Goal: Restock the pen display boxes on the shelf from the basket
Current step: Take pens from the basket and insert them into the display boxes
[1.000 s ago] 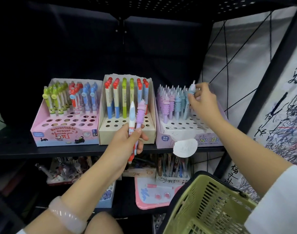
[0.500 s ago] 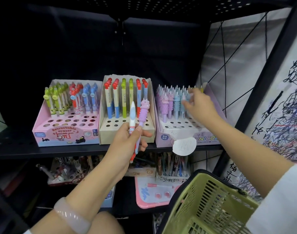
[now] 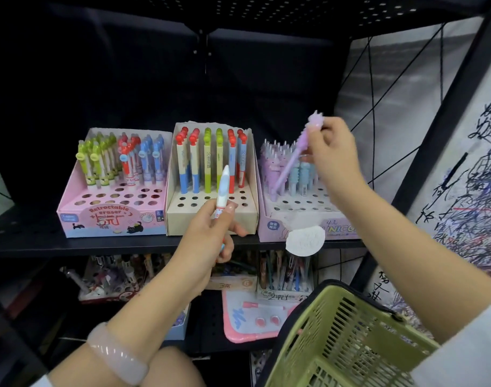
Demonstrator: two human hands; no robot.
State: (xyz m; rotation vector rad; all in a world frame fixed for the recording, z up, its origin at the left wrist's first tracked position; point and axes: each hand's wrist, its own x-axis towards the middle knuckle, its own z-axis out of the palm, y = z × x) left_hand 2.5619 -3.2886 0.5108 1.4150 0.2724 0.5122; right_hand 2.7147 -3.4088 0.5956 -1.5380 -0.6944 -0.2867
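Nearest you: green basket (image 3: 347, 339) at bottom right, hanging under your right forearm; what is inside it can't be made out. Pale bracelet (image 3: 118, 354) on your left wrist.

Your left hand (image 3: 208, 241) is out in front of the shelf edge (image 3: 127, 244), fingers curled round a white-and-blue pen (image 3: 223, 191), tip end up, standing just in front of the beige middle box (image 3: 211, 219).

Your right hand (image 3: 332, 157) is raised over the lilac right box (image 3: 308, 219), thumb and fingers pinching the top of a purple unicorn pen (image 3: 297, 152). Pen is tilted, lower end pointing down-left at the box's rows of purple and blue pens; whether it touches them can't be told, motion blur.

On the shelf, side by side and touching: pink eraser-pen box (image 3: 113, 219) at left, back rows filled green, red, blue, front holes open; beige box, back filled, front holes open; lilac box, back filled, front holes open, white round tag (image 3: 304, 241) hanging off its front.

Below the shelf: more pen stock, blurred.
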